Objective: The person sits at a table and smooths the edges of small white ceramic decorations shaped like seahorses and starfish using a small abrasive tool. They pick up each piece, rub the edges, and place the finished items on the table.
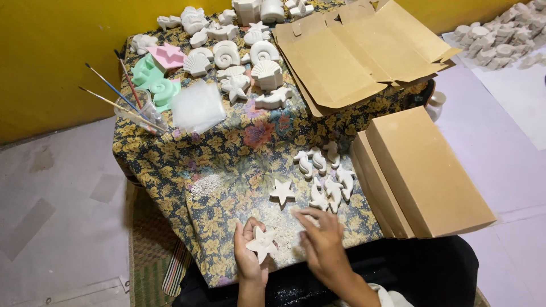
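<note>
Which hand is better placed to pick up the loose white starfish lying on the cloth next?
Probably the right hand: it is free, hovering over the floral cloth just below the loose starfish. The left hand already holds another starfish.

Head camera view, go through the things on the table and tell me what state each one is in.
Left hand: holding a white starfish.
Right hand: empty, beside the starfish.
Flat boxes: unfolded, stacked.
Brushes: standing in a jar.
Closed boxes: shut, side by side.
</note>
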